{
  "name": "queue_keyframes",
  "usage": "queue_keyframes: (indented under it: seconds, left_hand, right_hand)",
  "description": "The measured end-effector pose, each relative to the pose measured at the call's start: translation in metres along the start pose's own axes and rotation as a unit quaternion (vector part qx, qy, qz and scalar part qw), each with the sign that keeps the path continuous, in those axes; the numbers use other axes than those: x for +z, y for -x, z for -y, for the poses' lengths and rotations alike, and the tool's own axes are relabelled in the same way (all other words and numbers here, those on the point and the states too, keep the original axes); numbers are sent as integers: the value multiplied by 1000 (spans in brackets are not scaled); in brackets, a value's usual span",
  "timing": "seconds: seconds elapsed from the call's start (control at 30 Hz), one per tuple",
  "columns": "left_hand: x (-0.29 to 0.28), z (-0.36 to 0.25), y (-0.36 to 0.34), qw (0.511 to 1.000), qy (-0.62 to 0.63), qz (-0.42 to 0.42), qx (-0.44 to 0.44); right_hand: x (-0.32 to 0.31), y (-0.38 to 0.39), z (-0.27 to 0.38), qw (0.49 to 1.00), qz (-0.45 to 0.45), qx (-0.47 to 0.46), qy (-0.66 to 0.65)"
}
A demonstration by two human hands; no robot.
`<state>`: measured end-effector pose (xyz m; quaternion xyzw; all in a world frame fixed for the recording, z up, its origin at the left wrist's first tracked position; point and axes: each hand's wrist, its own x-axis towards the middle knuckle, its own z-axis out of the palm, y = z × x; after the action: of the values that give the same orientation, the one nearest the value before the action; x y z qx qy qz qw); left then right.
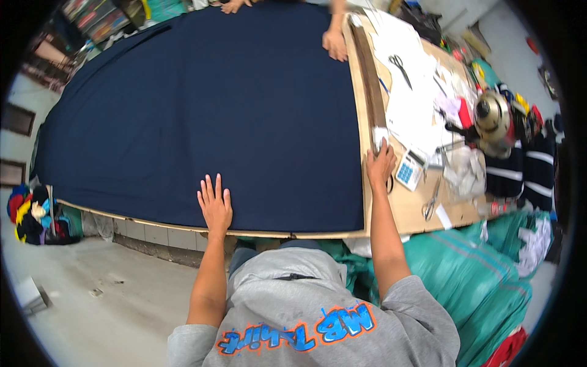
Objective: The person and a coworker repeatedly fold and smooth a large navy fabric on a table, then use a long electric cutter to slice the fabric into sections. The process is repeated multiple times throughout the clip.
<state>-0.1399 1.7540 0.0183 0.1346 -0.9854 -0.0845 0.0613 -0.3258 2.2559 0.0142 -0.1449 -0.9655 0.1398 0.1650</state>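
Note:
A large sheet of dark navy fabric (269, 116) lies spread over the table, reaching nearly to its front edge. My left hand (215, 207) rests flat on the fabric near that edge, fingers spread, holding nothing. Along the fabric's right side runs a long brown bar (371, 79) with white wrapping at both ends. My right hand (381, 165) is closed around the bar's near end; its lower fingers are partly hidden. Across the table, another person's hand (334, 45) touches the fabric's far right edge, and a second hand (235, 5) of theirs is at the far edge.
Right of the bar lie black scissors (400, 70), white paper (416, 113), a calculator (411, 169) and metal-bladed scissors (431, 202). A cutting machine (494, 122) stands at the table's right. Green sacks (458, 269) fill the floor at lower right; colourful cloth (40, 214) is piled at left.

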Motion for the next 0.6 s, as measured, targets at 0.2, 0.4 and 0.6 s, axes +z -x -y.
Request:
queue_keyframes:
  seconds: [0.2, 0.4, 0.6]
  left_hand:
    - [-6, 9, 25, 999, 11, -9, -46]
    - [-5, 7, 26, 998, 22, -28, -48]
    - [-6, 13, 26, 997, 52, -35, -45]
  right_hand:
    - [16, -37, -1, 991, 90, 60, 77]
    - [12, -46, 5, 989, 106, 70, 75]
    - [-32, -27, 65, 995, 72, 65, 25]
